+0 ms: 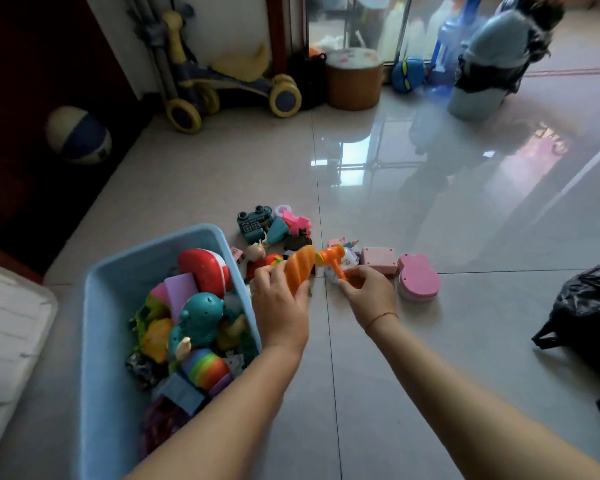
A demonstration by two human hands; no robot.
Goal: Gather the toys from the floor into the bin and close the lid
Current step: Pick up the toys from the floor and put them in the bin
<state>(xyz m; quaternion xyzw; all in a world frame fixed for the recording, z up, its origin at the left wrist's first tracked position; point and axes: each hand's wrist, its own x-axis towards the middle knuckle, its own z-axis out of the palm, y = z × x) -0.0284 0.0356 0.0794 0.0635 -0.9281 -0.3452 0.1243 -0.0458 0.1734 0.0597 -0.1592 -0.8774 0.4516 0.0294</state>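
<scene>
A light blue bin (104,341) stands on the floor at the left, holding several toys, among them a teal figure (200,317) and a red-and-white piece (205,268). My left hand (279,306) is shut on an orange bread toy (299,268) just right of the bin's far corner. My right hand (369,296) grips the handle of an orange toy hammer (331,256). More toys lie on the tiles beyond my hands: a dark teal camera toy (253,223), a pink piece (297,221), a pink box (378,259) and a pink rounded case (418,277).
A white lid-like panel (11,327) lies left of the bin. A black plastic bag (586,310) sits at the right. Against the far wall stand a yellow-wheeled ride-on (229,84), a ball (78,135), a brown tub (355,79) and a grey trash can (489,64).
</scene>
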